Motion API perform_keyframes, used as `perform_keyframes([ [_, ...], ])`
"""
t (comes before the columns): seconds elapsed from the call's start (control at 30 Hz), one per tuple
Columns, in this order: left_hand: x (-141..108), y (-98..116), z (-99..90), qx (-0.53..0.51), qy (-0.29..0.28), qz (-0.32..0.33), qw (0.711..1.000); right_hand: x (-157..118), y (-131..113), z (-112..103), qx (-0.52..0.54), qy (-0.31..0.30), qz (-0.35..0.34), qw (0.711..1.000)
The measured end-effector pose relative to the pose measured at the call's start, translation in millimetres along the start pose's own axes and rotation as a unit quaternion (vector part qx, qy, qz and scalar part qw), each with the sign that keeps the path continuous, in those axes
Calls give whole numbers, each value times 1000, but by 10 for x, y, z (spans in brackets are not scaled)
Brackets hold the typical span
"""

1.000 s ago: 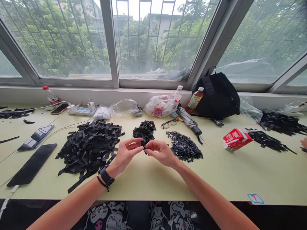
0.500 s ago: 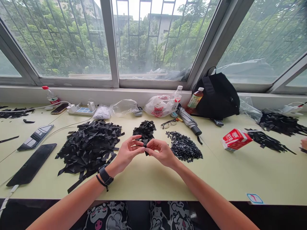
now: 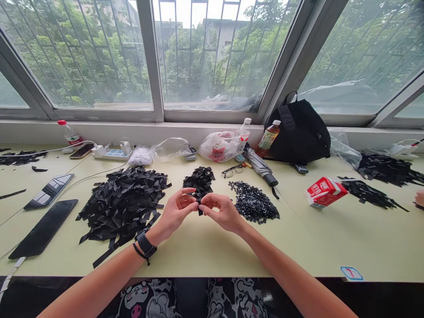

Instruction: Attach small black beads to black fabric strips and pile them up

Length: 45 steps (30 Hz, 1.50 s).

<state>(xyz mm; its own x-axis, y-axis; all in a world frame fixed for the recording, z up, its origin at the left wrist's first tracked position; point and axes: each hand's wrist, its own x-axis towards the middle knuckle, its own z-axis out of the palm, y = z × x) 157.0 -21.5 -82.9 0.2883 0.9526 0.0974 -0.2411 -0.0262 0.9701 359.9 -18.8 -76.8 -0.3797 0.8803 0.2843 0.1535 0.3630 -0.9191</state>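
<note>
My left hand [image 3: 179, 207] and my right hand [image 3: 220, 210] meet at the middle of the table, fingertips pinched together. Between them is a short black strip [image 3: 200, 212], its lower end poking out below the thumbs. Whether a small ring-like piece is on it cannot be made out. Just behind my fingers lies a small heap of black strips [image 3: 199, 179]. To the left of my left hand spreads a large pile of black strips [image 3: 122, 205]. On the right, past my right hand, is a pile of small shiny black ring-like pieces [image 3: 256, 205].
Two phones [image 3: 49, 191] and a dark flat slab [image 3: 44, 229] lie at left. Glasses [image 3: 232, 170], a folded umbrella [image 3: 260, 165], a plastic bag [image 3: 218, 148] and a backpack [image 3: 298, 132] stand along the back. A red carton [image 3: 325, 192] is at right, near another person's hand [image 3: 420, 198].
My fingertips have shifted slightly around the strip, and my left index finger has dipped a little. The piles look the same.
</note>
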Motion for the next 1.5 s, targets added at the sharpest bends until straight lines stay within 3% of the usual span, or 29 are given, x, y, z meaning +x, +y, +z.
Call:
perform_keyframes([
  [0.3,-5,-15,-3,10,9,-8,1000,-12,3,6,-31,7,-14,999],
  [0.57,27,-18,-25,9,46,-49,998,40,41,-40,80,21,73,994],
  [0.83,46,-22,-55,-7,53,-36,998,62,41,-77,104,27,116,987],
  [1.5,25,-10,-46,11,51,-28,998,49,39,-70,121,7,120,985],
])
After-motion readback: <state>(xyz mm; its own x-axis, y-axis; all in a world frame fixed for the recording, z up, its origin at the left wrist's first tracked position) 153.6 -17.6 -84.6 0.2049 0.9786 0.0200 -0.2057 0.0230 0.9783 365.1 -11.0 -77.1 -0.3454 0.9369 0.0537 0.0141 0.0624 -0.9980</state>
